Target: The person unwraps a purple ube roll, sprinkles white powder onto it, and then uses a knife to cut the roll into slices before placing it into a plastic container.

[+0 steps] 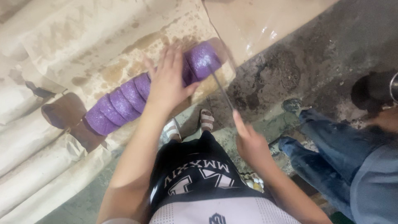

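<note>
The left hand [168, 81] lies flat, fingers spread wide, on top of a purple glittery roll [137, 93] that stretches slantwise across stained paper [103, 37] covering the desk [33, 141]. The roll is already cut into thick slices that lean against one another in a row, and the end slice [203, 60] sits just beyond the fingertips, nearest the desk's edge. The right hand [248, 141] is closed around the near end of a long thin blade [219, 89], which runs up from it to the roll and meets the purple surface beside that end slice. The blade is blurred, so I cannot tell how deep it sits in the roll. At the roll's far end a brown, dark-stained scrap of paper [62, 110] lies under and around the last slice. Below the desk, the grey concrete floor [323, 49] is blotched and dirty. The person's sandalled feet [190, 124] stand on it close to the desk. To the right, another person in blue jeans [331, 145] crouches on the floor, well apart from the roll.
</note>
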